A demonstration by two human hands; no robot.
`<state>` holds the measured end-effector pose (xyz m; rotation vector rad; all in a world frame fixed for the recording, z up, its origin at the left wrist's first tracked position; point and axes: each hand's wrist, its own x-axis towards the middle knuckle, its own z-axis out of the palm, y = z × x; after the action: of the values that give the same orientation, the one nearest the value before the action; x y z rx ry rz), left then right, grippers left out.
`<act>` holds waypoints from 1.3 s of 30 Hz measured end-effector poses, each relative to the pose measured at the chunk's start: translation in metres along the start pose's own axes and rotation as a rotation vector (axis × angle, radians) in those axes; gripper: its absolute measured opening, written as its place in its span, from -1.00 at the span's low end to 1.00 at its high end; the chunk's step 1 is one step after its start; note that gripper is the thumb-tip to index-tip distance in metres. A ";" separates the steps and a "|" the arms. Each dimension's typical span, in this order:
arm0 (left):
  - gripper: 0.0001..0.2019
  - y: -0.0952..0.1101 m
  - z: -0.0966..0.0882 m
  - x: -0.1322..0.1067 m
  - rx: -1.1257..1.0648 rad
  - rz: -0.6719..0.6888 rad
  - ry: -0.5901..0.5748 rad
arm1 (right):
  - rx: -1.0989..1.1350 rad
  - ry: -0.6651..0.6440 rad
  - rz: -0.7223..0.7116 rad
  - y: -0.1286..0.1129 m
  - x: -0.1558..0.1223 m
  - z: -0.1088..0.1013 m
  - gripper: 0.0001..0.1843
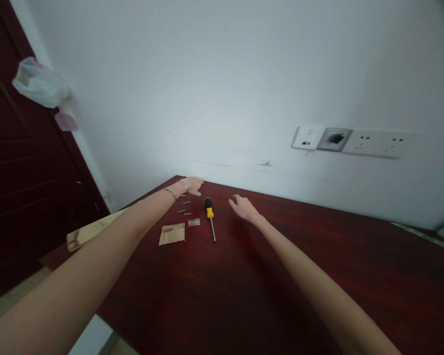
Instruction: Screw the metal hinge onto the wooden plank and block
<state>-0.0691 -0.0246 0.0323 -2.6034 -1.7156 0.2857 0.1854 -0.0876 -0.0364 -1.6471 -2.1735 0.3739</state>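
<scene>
Both my arms stretch far out over a dark red wooden table (281,276). My left hand (192,185) lies near the table's far left corner, fingers extended and flat, holding nothing. Just below it lie several small screws (185,208). My right hand (243,207) hovers open, fingers spread, to the right of a screwdriver (210,217) with a yellow and black handle. A small metal hinge (194,222) and a small square wooden piece (172,233) lie left of the screwdriver.
A wooden board (92,230) sticks out at the table's left edge. The white wall behind carries a row of sockets (350,141). A dark door (18,162) stands at left with a plastic bag (40,86) hanging on it.
</scene>
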 end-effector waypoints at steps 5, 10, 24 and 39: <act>-0.23 0.085 0.009 0.045 -0.015 0.095 0.050 | -0.087 0.059 0.102 0.048 -0.030 -0.036 -0.46; -0.16 0.171 0.033 0.067 -0.048 0.189 0.032 | -0.159 0.099 0.207 0.096 -0.066 -0.063 -0.49; -0.04 0.246 0.068 0.054 -0.172 0.135 -0.043 | -0.278 0.177 0.288 0.139 -0.127 -0.038 -0.49; -0.03 0.240 0.091 0.062 -0.221 0.128 0.089 | -0.336 0.215 0.312 0.130 -0.126 -0.030 -0.52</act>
<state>0.1587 -0.0726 -0.0919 -2.8365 -1.6414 -0.0207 0.3403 -0.1737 -0.0845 -2.1081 -1.8973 -0.0929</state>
